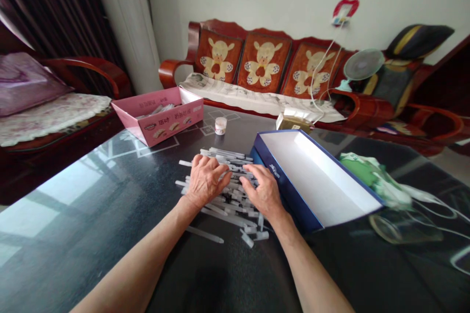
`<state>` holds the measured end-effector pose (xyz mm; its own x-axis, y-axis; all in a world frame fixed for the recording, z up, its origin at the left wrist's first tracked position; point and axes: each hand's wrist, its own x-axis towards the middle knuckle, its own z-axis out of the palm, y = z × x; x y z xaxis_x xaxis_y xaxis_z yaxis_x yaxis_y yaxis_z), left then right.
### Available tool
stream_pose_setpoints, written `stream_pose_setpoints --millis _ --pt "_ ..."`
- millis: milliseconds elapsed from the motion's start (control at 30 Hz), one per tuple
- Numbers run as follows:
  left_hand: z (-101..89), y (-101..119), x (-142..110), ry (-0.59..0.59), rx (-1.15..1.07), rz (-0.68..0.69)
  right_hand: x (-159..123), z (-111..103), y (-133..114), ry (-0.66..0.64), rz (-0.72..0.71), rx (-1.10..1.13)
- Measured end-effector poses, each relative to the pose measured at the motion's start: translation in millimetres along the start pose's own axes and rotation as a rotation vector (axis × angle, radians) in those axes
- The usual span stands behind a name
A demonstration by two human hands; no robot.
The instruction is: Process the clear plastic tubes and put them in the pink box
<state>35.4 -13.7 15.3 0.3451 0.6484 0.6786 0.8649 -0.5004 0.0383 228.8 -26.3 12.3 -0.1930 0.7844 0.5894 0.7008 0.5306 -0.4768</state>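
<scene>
Pink box [172,128], eleven o'clock, held pale sticks [161,109] | blue box [295,198], one o'clock, showed white inside | white tubes [229,219] lay at twelve | left hand [206,180] half-curled, right hand [265,193] half-open, both over tubes; grips I couldn't tell

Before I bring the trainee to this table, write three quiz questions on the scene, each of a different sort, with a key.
1. True or false: the long dark blue box with a white inside lies to the right of the pile of translucent whitish plastic tubes.

2. Which small thing stands just right of the pink printed box?
A: a red mug
B: a white cylindrical tub
C: a yellow bowl

3. Fill in: the ____ hand is the nearer one to the blue box.

Key:
1. True
2. B
3. Right; the left hand is farther off.
</scene>
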Motion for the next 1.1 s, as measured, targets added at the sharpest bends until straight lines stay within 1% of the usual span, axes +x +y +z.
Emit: stream_pose_setpoints --millis 67,133,267,333,400,500,600,667,733,833,900,933,1000,1100 --pt "-2.0 3.5 1.4 -0.006 -0.014 0.021 0.5 -1.0 -3.0 -0.02 -0.054 -0.032" --pt "-3.0 1.3 4.2 -0.022 -0.028 0.05 1.4 -3.5 -1.3 -0.017 -0.055 -0.044" --pt "-1.3 -18.1 12.7 -0.036 -0.026 0.053 1.6 -7.4 11.1 0.032 0.011 -0.059" --pt "-0.4 -28.0 17.6 -0.045 -0.035 0.055 0.6 -7.3 16.5 0.022 0.04 -0.078" --pt "-1.3 -33.4 22.5 -0.041 -0.062 0.047 -0.5 -6.5 18.8 -0.01 0.049 -0.101" --pt "-8.7 -32.3 28.8 0.018 -0.126 0.007 -1.0 -6.7 17.1 -0.051 0.049 -0.128" --pt "-23.3 -26.2 33.5 0.112 -0.227 -0.041 0.4 -9.6 13.0 -0.039 0.051 -0.122" --pt "-32.7 -22.2 36.2 0.165 -0.362 -0.136 1.9 -11.4 11.1 -0.002 0.05 -0.102" --pt "-37.9 -18.7 38.9 0.216 -0.613 -0.324 3.0 -11.9 10.4 0.044 0.048 -0.063" --pt "-35.0 -12.7 42.5 0.292 -1.188 -0.647 3.5 -10.2 9.3 0.106 0.079 0.052" --pt "-28.9 -7.1 44.1 0.293 -1.535 -0.836 3.6 -8.8 6.5 0.124 0.148 0.158" --pt "-25.7 -3.6 44.4 0.274 -1.658 -0.913 3.7 -8.4 4.3 0.124 0.196 0.218" --pt "-19.9 4.5 44.0 0.246 -1.809 -1.014 4.1 -8.1 -0.7 0.11 0.309 0.343" --pt "-12.9 14.3 40.7 0.202 -1.876 -1.053 5.7 -7.7 -5.1 0.103 0.486 0.534"
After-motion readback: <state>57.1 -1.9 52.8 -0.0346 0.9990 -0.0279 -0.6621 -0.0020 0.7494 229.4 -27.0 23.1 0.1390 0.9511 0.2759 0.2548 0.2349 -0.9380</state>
